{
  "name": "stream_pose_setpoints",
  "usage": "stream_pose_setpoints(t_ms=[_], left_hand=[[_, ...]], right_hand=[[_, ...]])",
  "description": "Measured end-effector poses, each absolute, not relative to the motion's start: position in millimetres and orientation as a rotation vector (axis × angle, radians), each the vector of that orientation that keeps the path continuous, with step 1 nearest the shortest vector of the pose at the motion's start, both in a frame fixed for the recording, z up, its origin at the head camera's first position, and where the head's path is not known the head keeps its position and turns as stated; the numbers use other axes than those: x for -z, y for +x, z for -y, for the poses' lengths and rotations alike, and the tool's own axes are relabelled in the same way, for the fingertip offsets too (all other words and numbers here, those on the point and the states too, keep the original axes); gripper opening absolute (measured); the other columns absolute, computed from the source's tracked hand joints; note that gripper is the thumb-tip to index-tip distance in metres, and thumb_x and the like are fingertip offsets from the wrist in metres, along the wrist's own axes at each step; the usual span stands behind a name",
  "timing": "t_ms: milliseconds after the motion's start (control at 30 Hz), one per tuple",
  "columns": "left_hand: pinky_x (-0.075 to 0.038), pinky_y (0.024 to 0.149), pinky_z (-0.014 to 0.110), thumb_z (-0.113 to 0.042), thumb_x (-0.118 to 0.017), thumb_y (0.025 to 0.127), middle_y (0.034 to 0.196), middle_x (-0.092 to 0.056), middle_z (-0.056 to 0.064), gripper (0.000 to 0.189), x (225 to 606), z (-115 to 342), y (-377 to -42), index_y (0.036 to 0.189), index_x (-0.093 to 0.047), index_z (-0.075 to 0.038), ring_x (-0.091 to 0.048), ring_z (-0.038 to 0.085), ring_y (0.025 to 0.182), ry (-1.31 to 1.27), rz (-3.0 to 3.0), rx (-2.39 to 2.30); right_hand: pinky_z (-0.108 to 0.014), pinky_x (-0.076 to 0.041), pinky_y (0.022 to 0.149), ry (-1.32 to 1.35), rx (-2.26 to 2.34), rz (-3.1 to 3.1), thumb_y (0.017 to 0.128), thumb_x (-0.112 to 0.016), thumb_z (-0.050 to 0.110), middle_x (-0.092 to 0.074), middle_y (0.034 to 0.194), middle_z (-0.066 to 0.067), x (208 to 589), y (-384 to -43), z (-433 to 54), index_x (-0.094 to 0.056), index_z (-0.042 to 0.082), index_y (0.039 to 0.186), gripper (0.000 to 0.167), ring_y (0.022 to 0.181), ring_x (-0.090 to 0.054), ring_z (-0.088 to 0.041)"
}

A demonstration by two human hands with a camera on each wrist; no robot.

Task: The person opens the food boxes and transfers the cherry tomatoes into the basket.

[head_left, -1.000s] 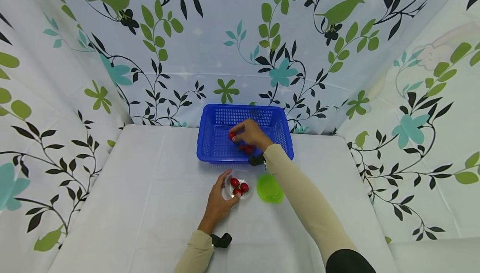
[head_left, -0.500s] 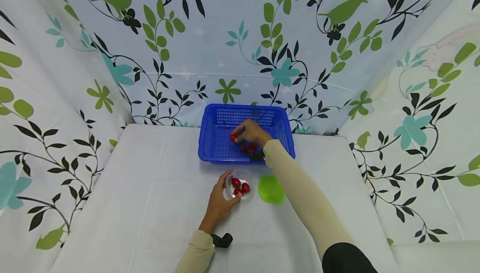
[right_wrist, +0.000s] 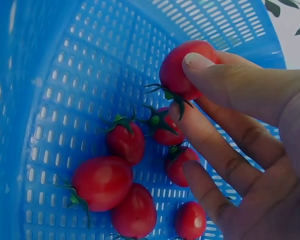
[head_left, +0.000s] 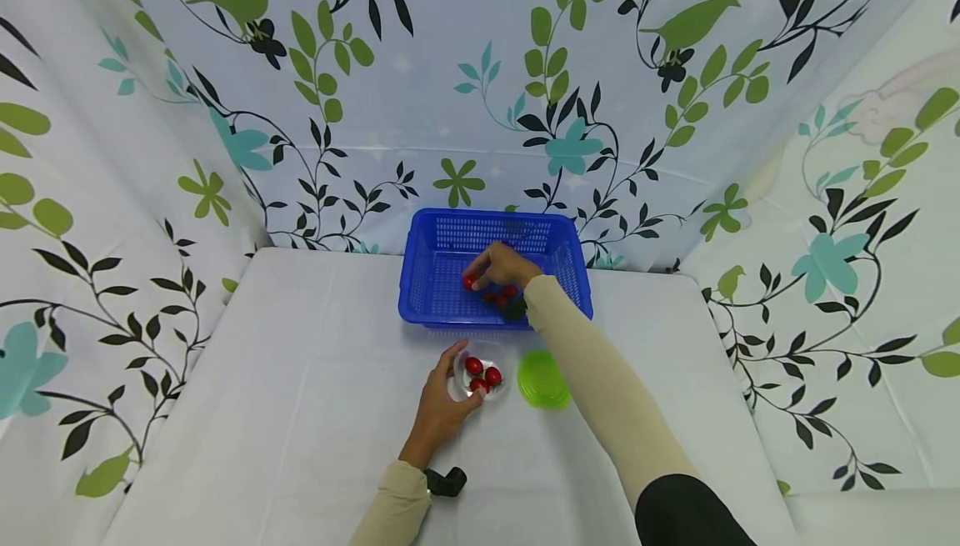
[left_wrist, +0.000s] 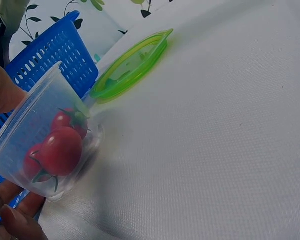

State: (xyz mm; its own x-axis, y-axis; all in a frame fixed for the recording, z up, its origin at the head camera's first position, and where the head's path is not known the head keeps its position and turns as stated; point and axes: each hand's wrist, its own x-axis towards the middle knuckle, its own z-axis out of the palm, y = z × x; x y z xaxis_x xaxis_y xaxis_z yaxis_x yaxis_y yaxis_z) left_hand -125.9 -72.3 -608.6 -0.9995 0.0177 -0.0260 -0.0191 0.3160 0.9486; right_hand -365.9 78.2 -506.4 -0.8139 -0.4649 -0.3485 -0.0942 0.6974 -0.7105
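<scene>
Inside the blue plastic basket [head_left: 415, 313], my right hand [head_left: 501, 264] pinches a red cherry tomato [right_wrist: 187, 67] between thumb and fingers, its green stem end pointing down. Several more cherry tomatoes [right_wrist: 102, 182] lie on the basket floor beneath and beside the hand. On the table in front of the basket is a small clear plastic container [left_wrist: 37, 112], gripped around its side by my left hand [head_left: 437, 409]. Several cherry tomatoes [left_wrist: 62, 152], some with green stems, sit in it.
A bright green lid [head_left: 543, 380] lies on the white-covered table [head_left: 337, 413], just right of the container. The basket stands at the table's far edge, in front of a patterned curtain [head_left: 420, 71].
My right hand, with its pinched cherry tomato, has shifted slightly toward the near side of the basket, its wrist now lower. My left hand keeps its grip on the container in place.
</scene>
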Motion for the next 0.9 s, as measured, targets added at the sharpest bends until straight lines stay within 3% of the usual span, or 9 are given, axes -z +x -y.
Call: stream_pose_setpoints(t_ms=[433, 900], left_hand=[[-0.036, 0.121, 0.063, -0.015, -0.081, 0.086, 0.165, -0.049, 0.004, 0.084, 610, 73, -126, 0.161, -0.044, -0.028, -0.051, 0.037, 0.144, -0.003, -2.518, -1.818], [-0.035, 0.122, 0.064, -0.015, -0.082, 0.086, 0.166, -0.047, 0.002, 0.086, 611, 73, -127, 0.161, -0.044, -0.031, -0.051, 0.037, 0.145, -0.018, -2.511, -1.814]], right_hand=[[-0.044, -0.055, 0.109, -0.392, 0.845, -2.398, 0.090, -0.082, 0.001, -0.080, 0.122, -0.007, 522, -379, -69, -0.086, 0.018, 0.112, 0.028, 0.121, -0.072, -0.025], [-0.042, -0.055, 0.109, -0.381, 0.774, -2.457, 0.089, -0.082, 0.001, -0.079, 0.124, -0.007, 524, -383, -63, -0.085, 0.015, 0.112, 0.027, 0.121, -0.071, -0.025]])
